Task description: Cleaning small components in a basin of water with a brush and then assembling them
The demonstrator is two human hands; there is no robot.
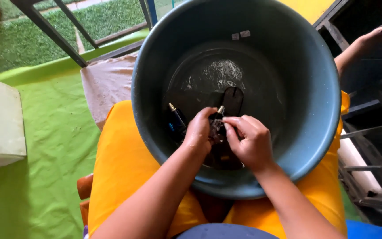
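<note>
Two hands work inside a blue-grey basin on the lap: left hand and right hand both pinch one small dark part between fingertips. Other dark pieces, among them a brass-tipped one, lie untouched on the wet bottom.

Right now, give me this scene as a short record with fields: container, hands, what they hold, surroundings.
container: large blue-grey basin on the person's lap, wet inside
left hand: inside the basin, gripping a small dark object
right hand: fingers on the same object
also in basin: dark tube with pale tip
lap: yellow cloth
surroundings: green floor sheet
</note>
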